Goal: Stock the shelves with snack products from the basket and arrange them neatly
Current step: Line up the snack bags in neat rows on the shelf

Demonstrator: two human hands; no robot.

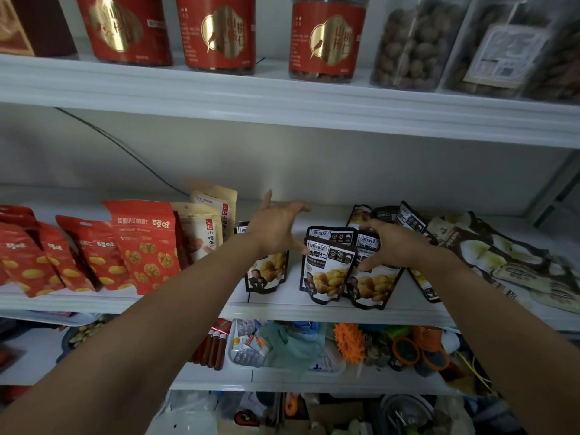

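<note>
Here the left hand [276, 233] hovers with fingers [299, 208] spread, holding nothing; the right hand [398, 249] pinches 1 chestnut pouch [373, 284]. A careless nudge may topple the neighbour pouch [326, 274] off the shelf [314, 312].

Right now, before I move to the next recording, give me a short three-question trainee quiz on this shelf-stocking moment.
1. True or false: the left hand is gripping a red pouch.
2. What does the right hand hold? A) a beige pouch; B) a dark chestnut pouch; C) a red pouch.
3. How many red-labelled jars show on the top shelf?

Key: 1 false, its fingers are spread and hold nothing. 2 B, fingers and thumb curl round the pouch's top. 3 three.
</note>
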